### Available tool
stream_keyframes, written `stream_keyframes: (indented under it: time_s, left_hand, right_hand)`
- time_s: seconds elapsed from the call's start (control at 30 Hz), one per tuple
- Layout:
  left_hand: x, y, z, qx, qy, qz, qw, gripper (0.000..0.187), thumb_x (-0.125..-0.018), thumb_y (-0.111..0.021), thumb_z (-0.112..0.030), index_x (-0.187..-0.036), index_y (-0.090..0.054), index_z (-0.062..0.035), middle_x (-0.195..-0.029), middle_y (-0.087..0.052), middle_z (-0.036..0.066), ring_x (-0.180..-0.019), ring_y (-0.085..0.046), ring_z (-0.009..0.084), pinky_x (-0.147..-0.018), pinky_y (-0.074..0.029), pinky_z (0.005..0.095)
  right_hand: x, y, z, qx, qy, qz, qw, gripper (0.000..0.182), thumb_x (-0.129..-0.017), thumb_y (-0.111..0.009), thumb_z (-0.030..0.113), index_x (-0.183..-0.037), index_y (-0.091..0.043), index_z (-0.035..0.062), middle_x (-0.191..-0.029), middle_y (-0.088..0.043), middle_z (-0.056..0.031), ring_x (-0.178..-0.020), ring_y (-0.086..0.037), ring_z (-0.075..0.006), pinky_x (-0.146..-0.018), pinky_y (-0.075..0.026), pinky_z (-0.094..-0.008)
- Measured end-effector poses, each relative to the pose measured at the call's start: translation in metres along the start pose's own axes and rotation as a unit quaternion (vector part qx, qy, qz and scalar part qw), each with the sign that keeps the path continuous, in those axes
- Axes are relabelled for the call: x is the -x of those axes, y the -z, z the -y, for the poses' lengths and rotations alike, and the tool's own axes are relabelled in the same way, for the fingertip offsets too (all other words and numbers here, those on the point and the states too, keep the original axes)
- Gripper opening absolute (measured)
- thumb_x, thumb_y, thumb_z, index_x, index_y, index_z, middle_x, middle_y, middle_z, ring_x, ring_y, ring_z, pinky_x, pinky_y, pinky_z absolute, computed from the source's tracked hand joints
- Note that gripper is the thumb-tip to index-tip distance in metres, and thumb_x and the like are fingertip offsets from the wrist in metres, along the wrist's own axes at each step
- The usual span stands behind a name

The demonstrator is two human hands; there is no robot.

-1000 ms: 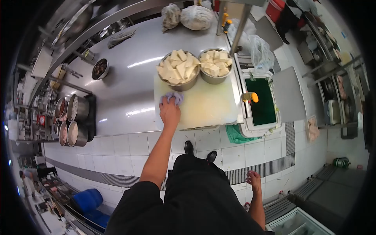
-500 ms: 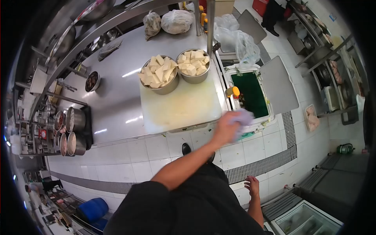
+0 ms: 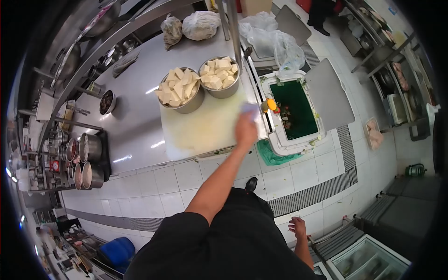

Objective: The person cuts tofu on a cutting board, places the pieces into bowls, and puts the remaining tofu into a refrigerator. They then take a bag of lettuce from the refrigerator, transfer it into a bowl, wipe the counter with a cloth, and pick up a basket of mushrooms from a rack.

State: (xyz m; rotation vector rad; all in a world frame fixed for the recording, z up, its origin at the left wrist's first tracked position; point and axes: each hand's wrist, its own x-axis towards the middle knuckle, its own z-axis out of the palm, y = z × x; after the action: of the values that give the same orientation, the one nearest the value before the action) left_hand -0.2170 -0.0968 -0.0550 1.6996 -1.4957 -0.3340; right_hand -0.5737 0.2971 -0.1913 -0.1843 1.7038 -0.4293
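Observation:
My left hand point(image 3: 246, 130), blurred by motion, holds a bunched pale purple cloth point(image 3: 251, 111) at the right edge of a white cutting board point(image 3: 200, 130). Two round metal containers heaped with pale cut blocks, one on the left point(image 3: 190, 105) and one on the right point(image 3: 224, 92), stand at the board's back edge. At the lower right, my right hand point(image 3: 297, 227) hangs over the floor, away from the counter, its fingers loosely bent and apart with nothing visible in them.
Right of the counter stands a white-rimmed bin point(image 3: 289, 147) with dark green inside. A yellow-capped bottle point(image 3: 269, 105) is at its near side. Filled plastic bags point(image 3: 200, 25) and a small dark-filled bowl point(image 3: 108, 102) rest on the counter. Another person's legs point(image 3: 319, 16) show at the top right.
My left hand and the cloth have moved left from beside the bin to the board's right edge. The whole view has shifted slightly. My right hand still hangs low.

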Motion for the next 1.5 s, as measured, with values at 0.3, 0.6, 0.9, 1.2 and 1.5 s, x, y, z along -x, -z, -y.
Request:
stream_keyframes:
  time_s: [0.3, 0.6, 0.9, 1.2, 1.5]
  left_hand:
    - [0.012, 0.200, 0.051, 0.144, 0.148, 0.015, 0.978, 0.040, -0.088, -0.060, 0.001, -0.128, -0.064, -0.0075, -0.125, -0.065, 0.009, -0.115, -0.060, 0.0203, -0.100, -0.048, 0.0333]
    - [0.047, 0.361, 0.197, -0.210, 0.324, 0.231, 0.893, 0.035, -0.088, -0.058, -0.009, -0.121, -0.068, -0.0101, -0.128, -0.062, 0.019, -0.117, -0.061, 0.0359, -0.102, -0.047, 0.0392]
    - [0.050, 0.129, 0.078, -0.176, 0.149, 0.001, 0.973, 0.046, -0.078, -0.063, -0.002, -0.124, -0.058, -0.0051, -0.137, -0.047, 0.027, -0.115, -0.057, 0.0458, -0.093, -0.051, 0.0508]
    - [-0.032, -0.002, -0.041, -0.008, 0.081, 0.164, 0.983, 0.033, -0.082, -0.066, -0.010, -0.114, -0.069, -0.0080, -0.122, -0.057, 0.022, -0.113, -0.059, 0.0404, -0.097, -0.050, 0.0448]
    - [-0.097, -0.040, -0.037, -0.426, -0.159, 0.262, 0.851, 0.021, -0.084, -0.063, -0.021, -0.094, -0.077, -0.0093, -0.098, -0.072, 0.009, -0.095, -0.067, 0.0300, -0.075, -0.052, 0.0427]
  right_hand:
    - [-0.006, -0.009, 0.085, -0.013, 0.093, 0.010, 0.996, 0.028, -0.094, -0.063, 0.031, -0.115, -0.061, 0.0112, -0.094, -0.066, -0.0040, -0.074, -0.064, -0.0144, -0.061, -0.052, -0.0294]
    - [-0.032, -0.009, 0.054, 0.076, 0.040, 0.042, 0.995, 0.036, -0.092, -0.064, 0.037, -0.116, -0.060, 0.0104, -0.099, -0.067, -0.0066, -0.078, -0.066, -0.0199, -0.066, -0.053, -0.0362]
    - [-0.023, -0.027, 0.093, -0.004, 0.110, 0.031, 0.993, 0.034, -0.092, -0.066, 0.031, -0.115, -0.062, 0.0064, -0.094, -0.067, -0.0049, -0.073, -0.064, -0.0141, -0.061, -0.052, -0.0275]
    - [0.006, -0.019, 0.027, -0.043, 0.061, -0.008, 0.997, 0.033, -0.095, -0.063, 0.033, -0.117, -0.063, 0.0092, -0.097, -0.068, -0.0061, -0.078, -0.066, -0.0174, -0.064, -0.053, -0.0329]
    - [0.022, -0.006, -0.053, -0.074, -0.027, -0.046, 0.996, 0.027, -0.097, -0.059, 0.027, -0.117, -0.063, 0.0102, -0.094, -0.067, -0.0052, -0.079, -0.066, -0.0190, -0.063, -0.054, -0.0340]
